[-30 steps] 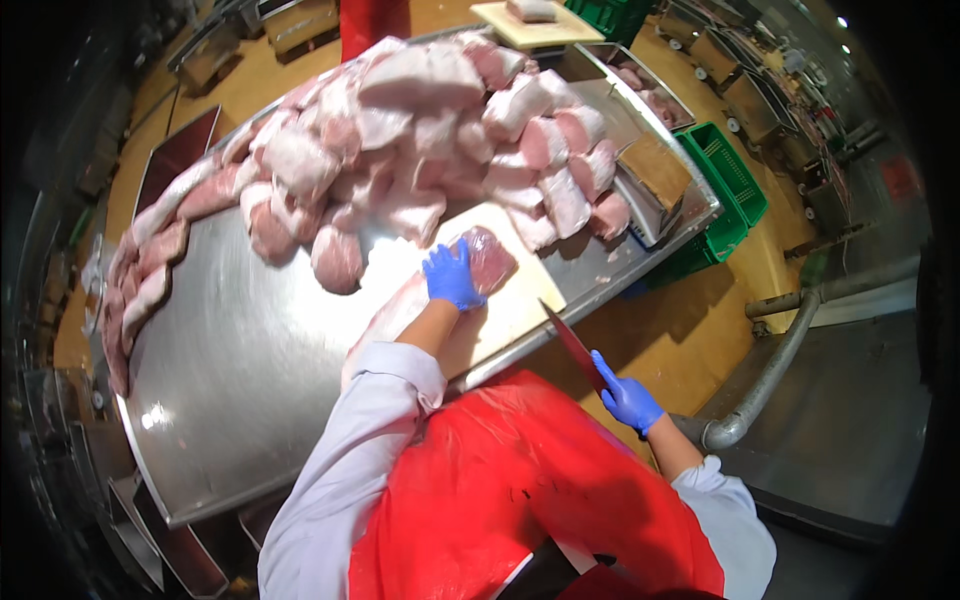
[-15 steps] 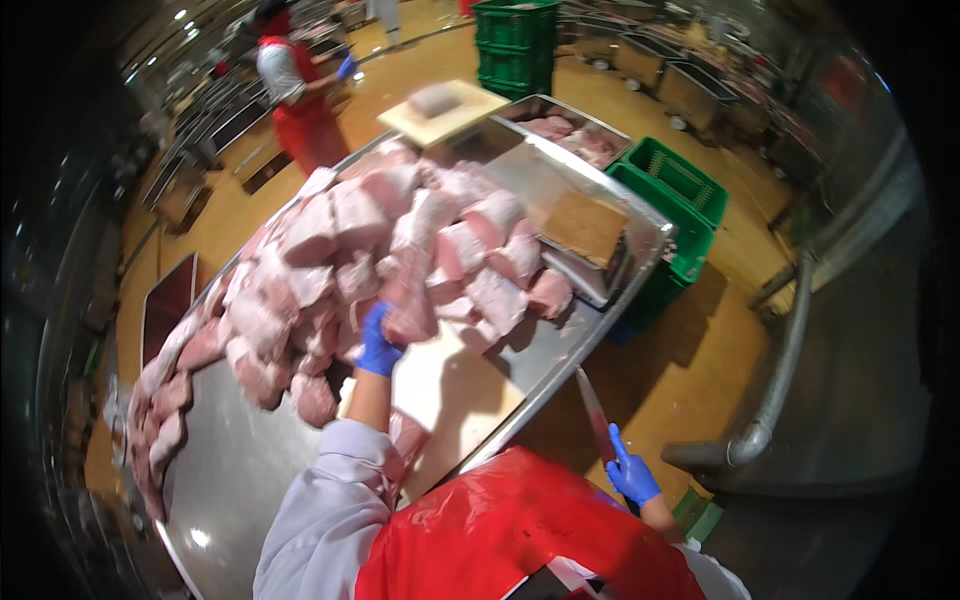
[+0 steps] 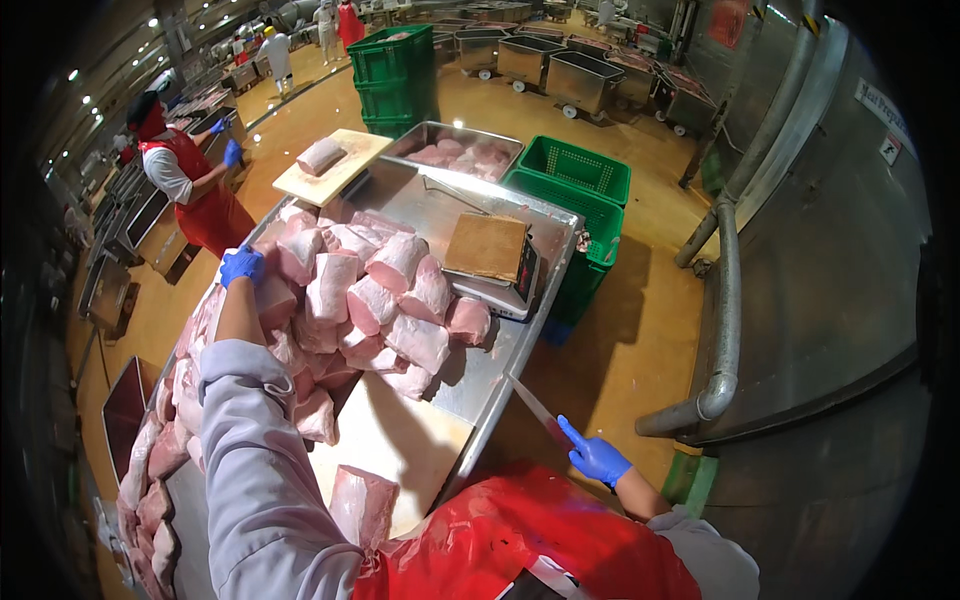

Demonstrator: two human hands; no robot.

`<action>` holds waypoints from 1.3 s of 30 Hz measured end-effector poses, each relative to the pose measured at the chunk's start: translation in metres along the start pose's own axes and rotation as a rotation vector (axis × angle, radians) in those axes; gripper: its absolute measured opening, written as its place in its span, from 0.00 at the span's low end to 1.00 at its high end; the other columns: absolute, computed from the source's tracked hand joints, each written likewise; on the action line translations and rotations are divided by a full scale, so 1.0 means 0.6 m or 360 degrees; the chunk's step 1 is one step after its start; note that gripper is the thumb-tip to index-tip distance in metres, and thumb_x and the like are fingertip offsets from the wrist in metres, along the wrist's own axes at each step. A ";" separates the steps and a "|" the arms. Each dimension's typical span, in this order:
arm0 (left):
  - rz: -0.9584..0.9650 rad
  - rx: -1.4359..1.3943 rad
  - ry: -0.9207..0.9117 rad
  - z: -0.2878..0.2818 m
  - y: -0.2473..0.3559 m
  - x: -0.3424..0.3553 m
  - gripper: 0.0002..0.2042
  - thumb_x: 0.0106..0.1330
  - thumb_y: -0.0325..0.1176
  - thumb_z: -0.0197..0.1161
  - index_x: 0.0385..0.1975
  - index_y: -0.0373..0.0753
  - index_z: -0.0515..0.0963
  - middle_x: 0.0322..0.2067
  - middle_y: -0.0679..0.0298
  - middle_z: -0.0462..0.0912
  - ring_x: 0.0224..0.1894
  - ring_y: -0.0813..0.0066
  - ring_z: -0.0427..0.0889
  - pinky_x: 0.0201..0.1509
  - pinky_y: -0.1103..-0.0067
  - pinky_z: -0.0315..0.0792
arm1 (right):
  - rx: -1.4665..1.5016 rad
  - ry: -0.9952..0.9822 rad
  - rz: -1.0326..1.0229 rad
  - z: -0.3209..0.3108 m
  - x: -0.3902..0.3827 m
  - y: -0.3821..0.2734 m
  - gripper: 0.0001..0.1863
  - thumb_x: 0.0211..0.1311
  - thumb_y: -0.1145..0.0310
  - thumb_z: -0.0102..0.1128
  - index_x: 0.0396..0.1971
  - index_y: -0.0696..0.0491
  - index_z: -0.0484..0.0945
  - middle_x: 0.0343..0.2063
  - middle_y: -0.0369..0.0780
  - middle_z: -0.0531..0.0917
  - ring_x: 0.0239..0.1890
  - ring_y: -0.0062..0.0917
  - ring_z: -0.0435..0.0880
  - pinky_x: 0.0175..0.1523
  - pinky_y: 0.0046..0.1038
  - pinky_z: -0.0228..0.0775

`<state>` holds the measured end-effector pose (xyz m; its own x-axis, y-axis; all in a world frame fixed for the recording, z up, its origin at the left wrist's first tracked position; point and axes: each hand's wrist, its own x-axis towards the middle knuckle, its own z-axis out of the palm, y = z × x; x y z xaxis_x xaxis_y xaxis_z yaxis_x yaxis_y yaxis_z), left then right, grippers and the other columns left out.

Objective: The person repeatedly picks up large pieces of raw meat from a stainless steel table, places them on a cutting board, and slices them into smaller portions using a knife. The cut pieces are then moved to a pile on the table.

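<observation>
Meat piece [image 3: 363, 505], quantity one: lies at the near end of the white cutting board [image 3: 445, 440] in front of you, close to your left sleeve [image 3: 260, 450]. Your right hand [image 3: 600, 460] is closed around one knife [image 3: 537, 408], index finger extended along it; the blade points toward the right edge of the metal surface [image 3: 410, 190].

Beyond the board, a meat pile [image 3: 405, 335] covers the middle and left of the surface. Its pieces overlap, so an exact count cannot be given. Your left arm lies across the pile and hides part of it. Your left hand [image 3: 241, 265] reaches to the pile's far left edge; you cannot tell from this view whether its fingers grip a piece.

Right of the pile stands one scale [image 3: 512, 300] carrying one brown slab [image 3: 488, 247]. Two green crates [image 3: 570, 280] stand past the right edge; their lower interiors are partly hidden.

At the far end, a second cutting board [image 3: 375, 150] bears one pale cut [image 3: 320, 157]. Beside it, one metal tray [image 3: 513, 162] holds several meat pieces.

Farther out are one stack of green crates [image 3: 398, 95], a co-worker [image 3: 190, 170] in a red apron, and several wheeled metal carts [image 3: 580, 80].
</observation>
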<state>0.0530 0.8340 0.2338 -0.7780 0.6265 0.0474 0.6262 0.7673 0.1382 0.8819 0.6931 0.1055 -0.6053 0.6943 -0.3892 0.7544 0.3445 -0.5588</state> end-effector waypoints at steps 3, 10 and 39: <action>0.0116 -0.0084 0.0241 -0.018 -0.081 -0.059 0.28 0.62 0.50 0.66 0.63 0.50 0.75 0.54 0.42 0.79 0.59 0.42 0.78 0.63 0.57 0.74 | 0.0051 -0.0084 -0.0040 0.021 0.004 0.000 0.45 0.66 0.66 0.49 0.80 0.36 0.39 0.24 0.60 0.82 0.27 0.58 0.81 0.40 0.56 0.75; 0.0913 -0.0566 0.0209 0.129 -0.146 -0.670 0.43 0.50 0.51 0.80 0.64 0.34 0.70 0.61 0.39 0.73 0.60 0.38 0.74 0.64 0.56 0.68 | 0.0160 -0.0140 0.0103 0.031 -0.008 0.032 0.44 0.69 0.66 0.49 0.80 0.39 0.39 0.20 0.48 0.83 0.19 0.39 0.83 0.35 0.40 0.79; 0.0383 -0.0236 -0.0041 0.278 -0.180 -0.987 0.44 0.50 0.55 0.74 0.68 0.43 0.69 0.67 0.39 0.66 0.69 0.40 0.66 0.72 0.53 0.60 | -0.0255 -0.0107 -0.1078 0.131 0.174 -0.193 0.43 0.67 0.69 0.53 0.80 0.36 0.47 0.28 0.54 0.83 0.28 0.54 0.82 0.35 0.52 0.73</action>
<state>0.4542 0.4031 0.0260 -0.6050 0.7930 0.0717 0.7773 0.5686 0.2695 0.7113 0.6761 0.0723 -0.9661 0.2551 -0.0407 0.2306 0.7802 -0.5815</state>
